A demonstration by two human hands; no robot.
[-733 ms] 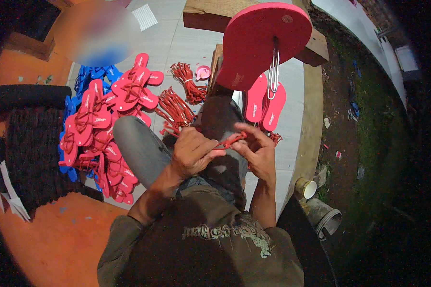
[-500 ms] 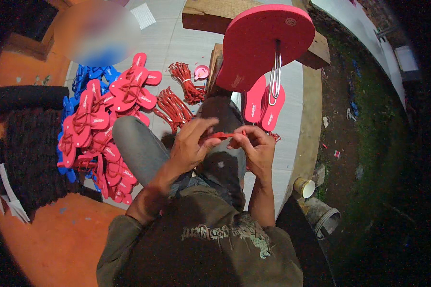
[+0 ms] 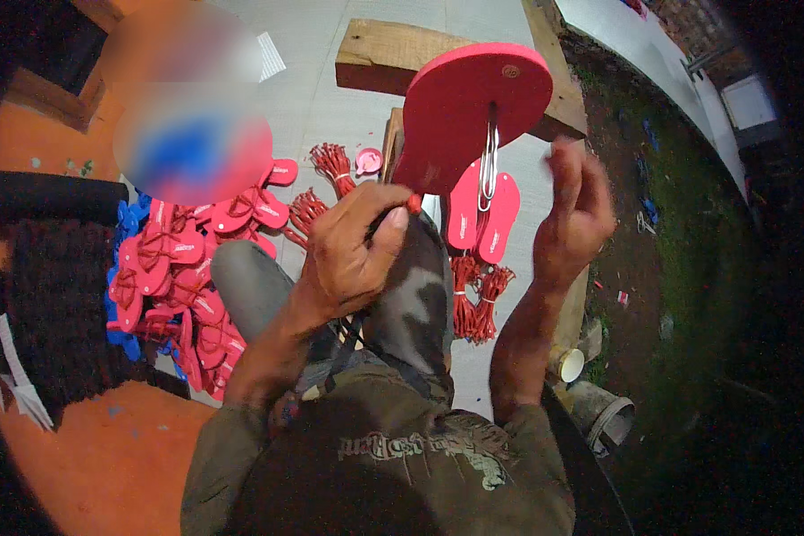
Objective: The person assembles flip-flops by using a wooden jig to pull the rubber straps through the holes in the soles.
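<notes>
My left hand (image 3: 348, 255) is closed around a red flip-flop strap (image 3: 414, 205), whose end sticks out past the thumb and forefinger; the rest is hidden in the fist. My right hand (image 3: 578, 219) is raised to the right, slightly blurred, with loosely bent fingers apart and nothing visible in them. Between and beyond the hands, a pink flip-flop sole (image 3: 473, 98) stands tilted over a wooden block. From its underside hangs a looped metal wire tool (image 3: 489, 170), touched by neither hand.
Pink soles (image 3: 491, 228) lie below the tool, beside bundles of red straps (image 3: 478, 299). More strap bundles (image 3: 332, 165) and a small pink dish (image 3: 369, 161) lie left of the wooden beam (image 3: 389, 58). Finished pink flip-flops (image 3: 174, 250) are heaped at left.
Both hands were together on the red strap; now they are apart. My right hand has let go and swung up to the right, while my left has risen slightly with the strap.
</notes>
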